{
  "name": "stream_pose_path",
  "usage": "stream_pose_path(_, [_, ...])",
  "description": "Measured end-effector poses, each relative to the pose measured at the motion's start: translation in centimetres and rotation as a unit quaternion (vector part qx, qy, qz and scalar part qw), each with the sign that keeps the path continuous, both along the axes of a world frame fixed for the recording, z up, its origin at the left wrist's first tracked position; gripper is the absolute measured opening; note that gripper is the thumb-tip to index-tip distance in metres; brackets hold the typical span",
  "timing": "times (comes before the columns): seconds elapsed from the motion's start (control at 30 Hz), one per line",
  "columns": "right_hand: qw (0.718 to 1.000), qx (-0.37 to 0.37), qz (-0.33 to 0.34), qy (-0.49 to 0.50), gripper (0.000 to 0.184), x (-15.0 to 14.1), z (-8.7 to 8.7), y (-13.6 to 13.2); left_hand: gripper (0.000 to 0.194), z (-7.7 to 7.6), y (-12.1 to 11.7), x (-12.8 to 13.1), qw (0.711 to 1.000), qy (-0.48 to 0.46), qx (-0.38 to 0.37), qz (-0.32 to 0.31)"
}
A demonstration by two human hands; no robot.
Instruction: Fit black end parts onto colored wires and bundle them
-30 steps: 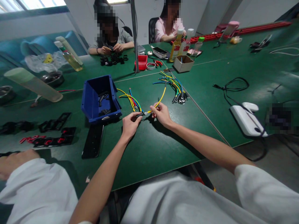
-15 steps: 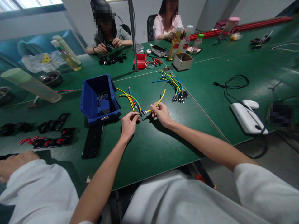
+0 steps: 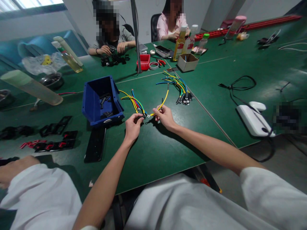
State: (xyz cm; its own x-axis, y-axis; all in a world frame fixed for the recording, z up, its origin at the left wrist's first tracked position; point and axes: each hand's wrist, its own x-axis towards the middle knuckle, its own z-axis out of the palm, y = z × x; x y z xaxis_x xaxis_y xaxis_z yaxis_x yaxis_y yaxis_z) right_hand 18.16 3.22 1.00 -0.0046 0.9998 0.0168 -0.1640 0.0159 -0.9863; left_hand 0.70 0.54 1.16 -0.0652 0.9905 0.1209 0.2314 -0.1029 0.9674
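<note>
My right hand (image 3: 165, 117) pinches a short yellow wire (image 3: 165, 98) near its ring terminal (image 3: 148, 116); the free end curves up and away. Something thin and dark sticks up behind those fingers; I cannot make out what it is. In the fingertips of my left hand (image 3: 133, 127) is a small black sleeve (image 3: 143, 117), its end close to the ring terminal. Just beyond that hand lie a few loose yellow, blue and green wires (image 3: 134, 102). A larger bundle of wires with black-sleeved ring ends (image 3: 182, 88) rests farther right. More black sleeves (image 3: 105, 101) lie inside the blue bin (image 3: 88, 99).
A black phone (image 3: 95, 145) lies in front of the bin. Black and red parts (image 3: 55, 145) are at left, near another person's white sleeve (image 3: 45, 195). A metal post (image 3: 135, 35) rises beyond the wires. The white device (image 3: 254, 121) with a cable stands right. Two people sit opposite.
The yellow wire's free end has swung slightly left and toward me. The black sleeve now shows more clearly at my left fingertips, close to the ring terminal.
</note>
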Motion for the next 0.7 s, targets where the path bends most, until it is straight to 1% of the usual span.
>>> stream_pose_path(0.5, [1.0, -0.001, 0.002, 0.006, 0.041, -0.14, 0.31, -0.16, 0.019, -0.24, 0.05, -0.06, 1.0, 0.004, 0.006, -0.014])
stream_pose_path(0.7, [1.0, 0.004, 0.016, 0.005, 0.042, -0.03, 0.06, -0.12, 0.018, -0.3, 0.07, -0.08, 1.0, -0.001, 0.007, -0.012])
